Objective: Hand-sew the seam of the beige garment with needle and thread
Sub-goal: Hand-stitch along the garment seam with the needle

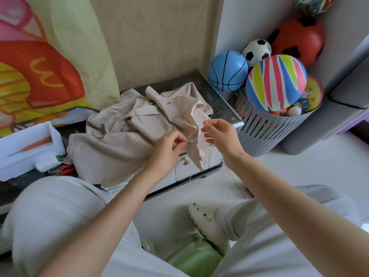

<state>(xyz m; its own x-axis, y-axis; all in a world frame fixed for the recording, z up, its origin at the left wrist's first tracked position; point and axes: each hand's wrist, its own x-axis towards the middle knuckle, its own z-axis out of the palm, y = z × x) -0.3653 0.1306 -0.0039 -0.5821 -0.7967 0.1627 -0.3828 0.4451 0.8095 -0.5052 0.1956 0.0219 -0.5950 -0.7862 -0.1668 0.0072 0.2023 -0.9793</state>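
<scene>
Garment (119, 140) x1, beige: L hand (165, 152) pinches, R hand (221, 136) at edge.

Both forearms bare, reaching fwd & converging. Left hand (166, 151) knuckles up, fingers (179, 145) curled, thumb & index pinching the beige garment (119, 144) at its edge. Right hand (220, 134) just beside it, a bit higher, wrist bent, palm turned left, thumb & index pinching a thin thread (200, 135), other fingers loosely curled. Hands close, not touching.
</scene>
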